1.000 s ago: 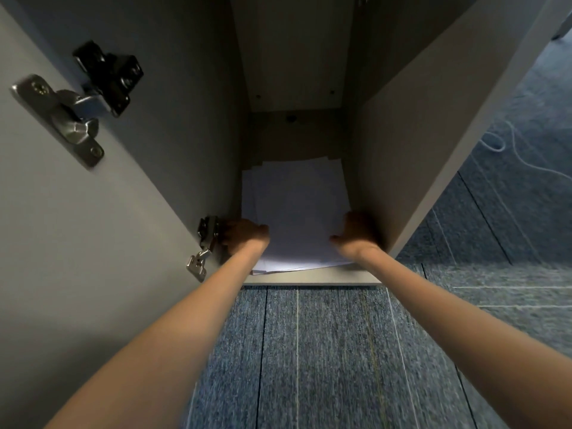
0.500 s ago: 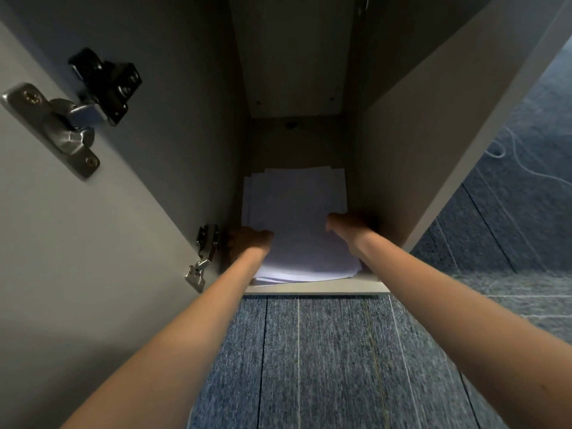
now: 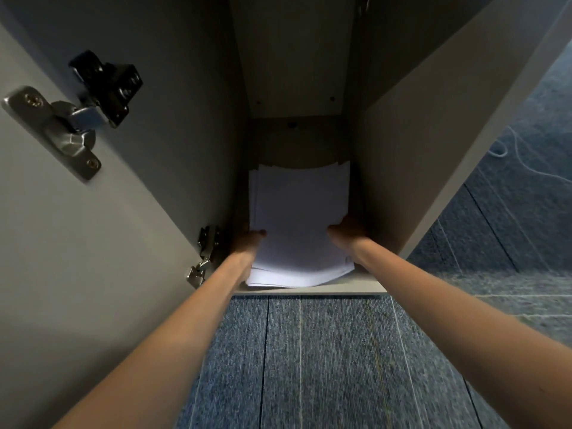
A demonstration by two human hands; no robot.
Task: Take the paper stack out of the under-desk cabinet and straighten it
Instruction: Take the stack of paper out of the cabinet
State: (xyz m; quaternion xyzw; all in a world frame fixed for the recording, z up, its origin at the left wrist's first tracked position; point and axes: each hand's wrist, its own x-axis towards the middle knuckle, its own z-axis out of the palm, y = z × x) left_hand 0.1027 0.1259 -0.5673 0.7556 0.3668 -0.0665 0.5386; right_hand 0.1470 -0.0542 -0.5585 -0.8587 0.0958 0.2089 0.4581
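Observation:
A loose stack of white paper (image 3: 298,218) sits inside the narrow under-desk cabinet (image 3: 402,168), its sheets fanned unevenly and its near edge bowed up over the cabinet's front lip (image 3: 365,286). My left hand (image 3: 249,243) grips the stack's left edge, thumb on top. My right hand (image 3: 348,232) grips the right edge, thumb on the top sheet. Both arms reach in from the bottom of the view.
The open cabinet door (image 3: 77,243) stands close on the left, with two metal hinges (image 3: 80,119) (image 3: 204,255) sticking out. The cabinet's right side panel crowds my right hand. Blue-grey carpet (image 3: 309,366) lies in front, and a thin white cord (image 3: 526,156) lies on it at right.
Both hands have closed onto the stack's side edges, and the paper has lifted and curved, its near edge now raised off the cabinet floor.

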